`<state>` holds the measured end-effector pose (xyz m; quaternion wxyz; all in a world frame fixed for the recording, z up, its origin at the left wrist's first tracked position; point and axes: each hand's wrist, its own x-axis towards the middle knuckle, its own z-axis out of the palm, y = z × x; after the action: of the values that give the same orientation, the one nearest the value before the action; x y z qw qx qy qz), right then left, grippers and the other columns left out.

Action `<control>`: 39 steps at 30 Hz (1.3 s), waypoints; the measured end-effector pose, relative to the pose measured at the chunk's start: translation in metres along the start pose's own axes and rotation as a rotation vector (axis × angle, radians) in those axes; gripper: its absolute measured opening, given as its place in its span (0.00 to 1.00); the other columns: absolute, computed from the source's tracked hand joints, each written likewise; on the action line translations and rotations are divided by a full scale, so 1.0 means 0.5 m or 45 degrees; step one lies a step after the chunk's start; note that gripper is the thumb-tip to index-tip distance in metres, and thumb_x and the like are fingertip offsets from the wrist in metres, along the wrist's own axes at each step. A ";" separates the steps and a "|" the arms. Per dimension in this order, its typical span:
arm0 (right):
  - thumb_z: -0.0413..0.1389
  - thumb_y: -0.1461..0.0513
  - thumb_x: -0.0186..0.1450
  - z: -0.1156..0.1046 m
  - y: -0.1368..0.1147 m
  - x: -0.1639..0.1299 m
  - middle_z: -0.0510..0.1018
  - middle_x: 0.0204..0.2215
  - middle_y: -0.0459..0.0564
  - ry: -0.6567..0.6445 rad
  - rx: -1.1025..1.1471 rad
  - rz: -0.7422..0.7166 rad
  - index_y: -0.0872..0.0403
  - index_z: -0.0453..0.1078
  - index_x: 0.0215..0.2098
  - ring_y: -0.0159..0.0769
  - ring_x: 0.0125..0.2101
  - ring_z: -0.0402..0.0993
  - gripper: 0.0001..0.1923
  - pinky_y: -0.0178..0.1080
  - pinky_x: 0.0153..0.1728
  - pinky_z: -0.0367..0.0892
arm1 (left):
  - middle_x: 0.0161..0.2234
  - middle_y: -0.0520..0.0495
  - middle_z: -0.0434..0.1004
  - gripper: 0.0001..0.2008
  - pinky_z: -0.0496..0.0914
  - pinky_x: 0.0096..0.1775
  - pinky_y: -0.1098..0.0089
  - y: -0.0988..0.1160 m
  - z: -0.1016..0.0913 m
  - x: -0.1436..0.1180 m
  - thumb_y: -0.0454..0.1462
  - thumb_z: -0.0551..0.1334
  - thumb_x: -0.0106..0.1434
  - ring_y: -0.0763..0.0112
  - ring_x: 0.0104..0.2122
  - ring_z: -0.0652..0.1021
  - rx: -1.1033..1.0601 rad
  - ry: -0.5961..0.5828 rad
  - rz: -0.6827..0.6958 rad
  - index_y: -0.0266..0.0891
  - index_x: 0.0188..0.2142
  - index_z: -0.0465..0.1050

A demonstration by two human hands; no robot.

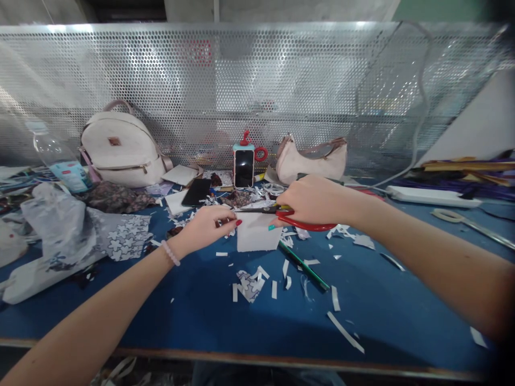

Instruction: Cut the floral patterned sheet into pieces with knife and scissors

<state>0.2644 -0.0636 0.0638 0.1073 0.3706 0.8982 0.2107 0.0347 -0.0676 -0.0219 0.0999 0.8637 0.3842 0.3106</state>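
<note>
Red-handled scissors (300,217): gripped in the right hand, blades pointing left across the top edge of the paper.
White paper piece (257,234): hanging just above the blue bench, at the centre of the view, top edge meeting the scissor blades.
Right hand (316,201): fingers curled tight through and around the scissor handles, the red loop showing under the palm.
Left hand (207,225): fingers narrowed to a pinch on the paper's upper left corner, red nails showing; a pale bead bracelet (171,253) sits on the wrist.
Green pencil (303,265): lying on the bench just below and right of the paper, angled down to the right.
Scraps (249,284): white and patterned offcuts scattered over the bench (201,316) around and below the paper.
Phones: one upright in a red and blue stand (244,166) behind the hands, one dark phone (196,192) flat to its left.
Bags: white backpack (120,147) back left, small pink handbag (311,161) back right, both against the perforated metal screen (257,75).
Left side: clear bottle (60,161) and crumpled plastic (60,225) over patterned fabric.
Far right: white power strip (432,195) and a second pair of scissors (466,222) lying flat.
</note>
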 end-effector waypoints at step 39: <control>0.45 0.45 0.65 -0.002 -0.018 0.006 0.74 0.18 0.56 0.089 -0.160 -0.049 0.60 0.72 0.25 0.42 0.20 0.71 0.29 0.37 0.18 0.47 | 0.33 0.46 0.69 0.08 0.66 0.36 0.66 0.039 -0.037 0.023 0.32 0.53 0.66 0.68 0.33 0.71 0.504 0.229 0.320 0.35 0.30 0.65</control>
<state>0.2561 -0.0676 0.0604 0.1029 0.3383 0.8934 0.2772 0.0407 -0.0738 0.0059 -0.1453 0.8762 0.3345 0.3150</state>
